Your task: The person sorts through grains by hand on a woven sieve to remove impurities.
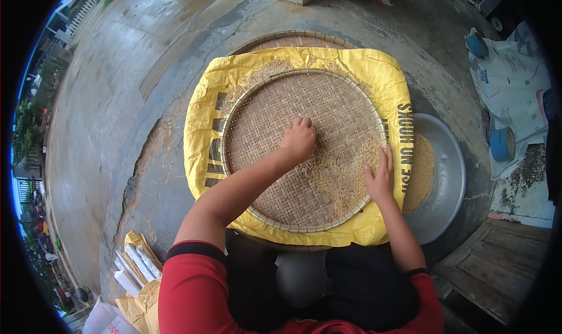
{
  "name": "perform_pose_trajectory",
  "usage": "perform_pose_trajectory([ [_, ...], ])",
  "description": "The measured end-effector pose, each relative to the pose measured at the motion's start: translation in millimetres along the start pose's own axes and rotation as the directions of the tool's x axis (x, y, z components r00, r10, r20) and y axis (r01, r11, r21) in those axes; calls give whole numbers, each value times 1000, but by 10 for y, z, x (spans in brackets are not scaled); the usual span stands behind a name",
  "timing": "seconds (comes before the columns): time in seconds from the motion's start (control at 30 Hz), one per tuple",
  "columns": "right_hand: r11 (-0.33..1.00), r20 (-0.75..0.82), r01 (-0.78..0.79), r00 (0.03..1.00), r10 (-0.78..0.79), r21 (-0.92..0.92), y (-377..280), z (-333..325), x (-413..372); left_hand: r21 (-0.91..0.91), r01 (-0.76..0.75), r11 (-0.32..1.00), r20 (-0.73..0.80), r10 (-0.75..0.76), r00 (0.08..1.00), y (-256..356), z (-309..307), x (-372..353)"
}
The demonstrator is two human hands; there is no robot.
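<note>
A round woven tray (275,123) lies on a yellow sack (202,117) with black lettering. Husks and grain (345,170) are spread over the tray's right and lower right part. My left hand (299,140) is above the tray's middle, its fingers curled closed; what they hold, if anything, is hidden. At the tray's right rim is my right hand (380,176), fingers apart, the thumb over the inside and the other fingers along the rim. More husks lie on the sack beyond the tray.
A metal basin (451,176) holding grain stands to the right, partly under the sack. Another woven tray (281,40) shows beneath the sack. White sacks (509,82) and blue tape rolls (501,144) are farther right. Paper bags (140,264) sit at lower left on the concrete floor (117,100).
</note>
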State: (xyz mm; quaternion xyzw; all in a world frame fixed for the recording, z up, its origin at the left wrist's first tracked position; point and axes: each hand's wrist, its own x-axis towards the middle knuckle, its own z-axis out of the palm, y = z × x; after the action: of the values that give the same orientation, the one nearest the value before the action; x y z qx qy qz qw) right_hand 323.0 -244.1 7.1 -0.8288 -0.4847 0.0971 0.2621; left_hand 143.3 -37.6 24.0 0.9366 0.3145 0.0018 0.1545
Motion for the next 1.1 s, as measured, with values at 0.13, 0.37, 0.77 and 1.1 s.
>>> perform_pose_trajectory([
  [0.13, 1000, 10, -9, 1000, 9, -6, -11, -11, 0, 240, -24, 971, 78, 5, 997, 168, -74, -20],
  [0.37, 1000, -2, -1, 1000, 1, -6, -13, -13, -11, 173, 5, 985, 56, -15, 998, 249, -10, 69],
  [0.77, 999, -29, 31, 999, -32, -6, 14, -23, 24, -622, -70, 780, 22, 107, 994, 463, -736, 476],
  [1.1, 1000, 46, -21, 999, 21, -6, -12, -31, -7, -341, -193, 920, 53, 224, 973, -372, -178, 275],
])
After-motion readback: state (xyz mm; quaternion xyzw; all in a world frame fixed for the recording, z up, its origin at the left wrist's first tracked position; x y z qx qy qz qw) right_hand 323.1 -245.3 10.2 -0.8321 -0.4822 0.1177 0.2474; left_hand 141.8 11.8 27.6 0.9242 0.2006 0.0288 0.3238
